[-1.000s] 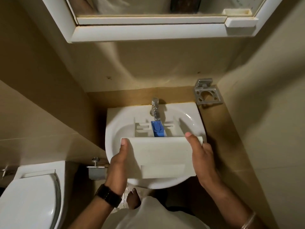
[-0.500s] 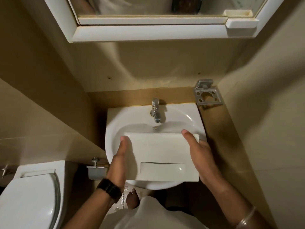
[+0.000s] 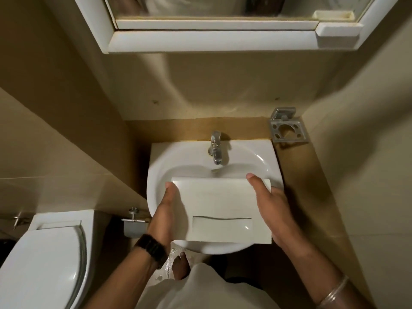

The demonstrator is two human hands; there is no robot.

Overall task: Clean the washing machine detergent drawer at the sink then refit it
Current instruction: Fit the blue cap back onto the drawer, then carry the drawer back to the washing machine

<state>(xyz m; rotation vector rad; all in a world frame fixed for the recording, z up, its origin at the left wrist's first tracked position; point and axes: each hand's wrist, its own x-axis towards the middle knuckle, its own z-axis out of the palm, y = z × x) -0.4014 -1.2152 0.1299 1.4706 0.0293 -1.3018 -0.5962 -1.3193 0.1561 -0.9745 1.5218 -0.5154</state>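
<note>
The white plastic detergent drawer (image 3: 223,208) is held over the round white ceramic sink (image 3: 256,162), front panel facing up, just below the chrome tap (image 3: 215,150). It is gripped at its sides by the left hand (image 3: 166,216) and right hand (image 3: 273,211), fingers curled underneath, thumbs on top.

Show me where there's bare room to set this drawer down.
Bare sink bowl between the tap and the drawer. The left hand and right hand crowd the sides. The closed toilet lid is bare.
</note>
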